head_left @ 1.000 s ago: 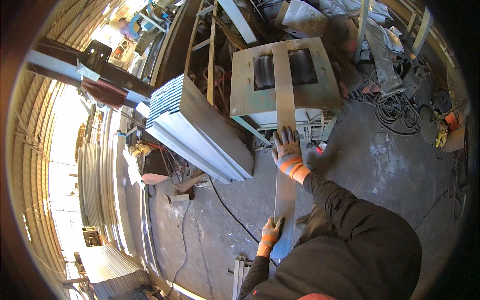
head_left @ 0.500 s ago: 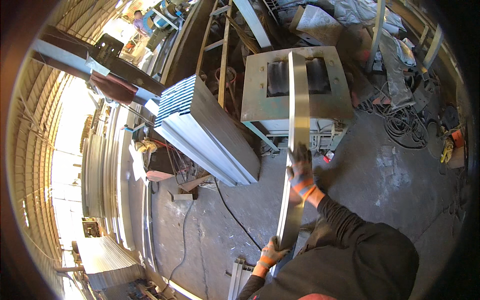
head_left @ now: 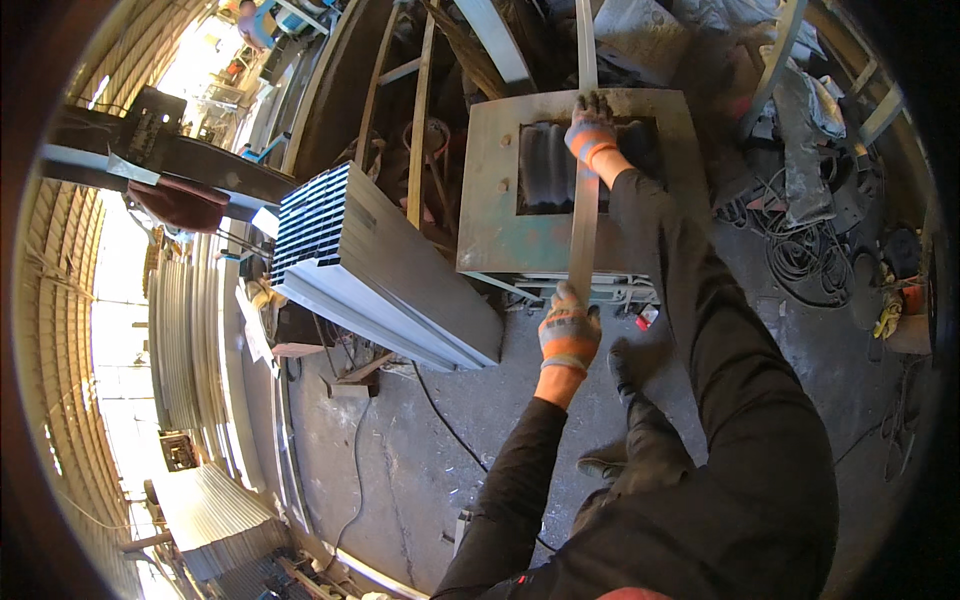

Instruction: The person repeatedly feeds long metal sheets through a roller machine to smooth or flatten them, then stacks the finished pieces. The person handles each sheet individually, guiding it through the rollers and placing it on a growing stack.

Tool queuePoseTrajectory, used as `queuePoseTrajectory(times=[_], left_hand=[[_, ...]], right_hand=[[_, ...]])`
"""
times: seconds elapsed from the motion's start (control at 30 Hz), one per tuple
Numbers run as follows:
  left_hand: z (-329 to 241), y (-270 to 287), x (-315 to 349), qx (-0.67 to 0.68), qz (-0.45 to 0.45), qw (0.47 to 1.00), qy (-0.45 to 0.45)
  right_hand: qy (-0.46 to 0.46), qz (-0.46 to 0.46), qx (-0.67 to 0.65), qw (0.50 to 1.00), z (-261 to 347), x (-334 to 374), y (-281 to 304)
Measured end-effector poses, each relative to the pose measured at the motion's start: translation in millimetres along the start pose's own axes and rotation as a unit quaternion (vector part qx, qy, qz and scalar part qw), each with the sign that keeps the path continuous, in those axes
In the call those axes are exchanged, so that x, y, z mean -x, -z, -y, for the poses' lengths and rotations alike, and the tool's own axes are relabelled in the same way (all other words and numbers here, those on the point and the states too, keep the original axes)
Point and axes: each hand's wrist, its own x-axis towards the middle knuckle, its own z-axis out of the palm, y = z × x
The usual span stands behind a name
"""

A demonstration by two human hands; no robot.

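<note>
While both gloved hands grip it, the long metal strip (head_left: 583,215) runs almost straight up the middle of the frame, from the centre to the top edge. At its lower end the left hand (head_left: 568,328), in a grey and orange glove, is closed around the strip just below the centre of the frame. Higher up, the right hand (head_left: 590,132), in the same kind of glove, is clamped on the strip in the upper middle of the frame, with the dark sleeve reaching up from the lower right.

Behind the strip sits a grey metal machine table (head_left: 490,210) with a dark rectangular opening (head_left: 545,165) in its top; the strip crosses that opening, though whether it touches the table cannot be told. To the left of centre, a stack of pale rectangular metal tubes (head_left: 380,270) lies with its open ends facing the upper left. A black cable (head_left: 440,405) trails over the concrete floor (head_left: 400,470) below the stack. Coiled cables (head_left: 815,260) lie at the right of the frame, and corrugated sheets (head_left: 215,520) show in the lower left.
</note>
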Motion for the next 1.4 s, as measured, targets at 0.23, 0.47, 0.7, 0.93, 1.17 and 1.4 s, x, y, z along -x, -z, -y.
queuePoseTrajectory(times=[0.23, 0.47, 0.7, 0.93, 1.17, 1.4], left_hand=[[18, -12, 44, 0.034, 0.006, 0.999, 0.014], [61, 10, 215, 0.065, 0.005, 0.997, 0.033], [110, 32, 428, 0.055, 0.035, 0.996, 0.062], [218, -1, 611, -0.052, 0.122, 0.991, 0.011], [260, 30, 616, 0.271, 0.089, 0.958, 0.033], [218, 17, 391, 0.26, 0.27, 0.924, 0.081]], right_hand=[[0.083, -0.141, 0.035, 0.986, -9, 48, -39], [0.122, -0.178, -0.032, 0.976, 7, 240, -44], [0.109, -0.107, -0.05, 0.987, 21, 463, -42], [0.152, -0.125, -0.161, 0.967, 34, 632, -41], [0.163, -0.153, -0.301, 0.927, 21, 642, -37], [0.127, -0.167, -0.462, 0.862, -24, 422, -55]])
